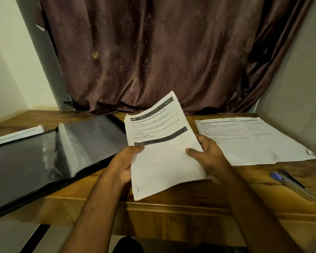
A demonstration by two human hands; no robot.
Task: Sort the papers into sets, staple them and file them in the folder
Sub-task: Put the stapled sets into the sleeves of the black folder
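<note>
Head view
Held set: above desk edge — left hand and right hand each pinch a side.
Folder: open, left, sleeves look empty.
Loose papers: right, unsorted.
Stapler: untouched.
Progress: early, judged — filing remains.

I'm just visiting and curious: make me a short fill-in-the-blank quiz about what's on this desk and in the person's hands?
1. The set of papers is held by ____ hands, the left hand and the right hand.
2. The black folder lies ____ on the wooden desk.
3. The stapler lies on the desk to the ____ of the held papers.
4. Behind the desk hangs a brown ____.

Missing words: both; open; right; curtain
</note>
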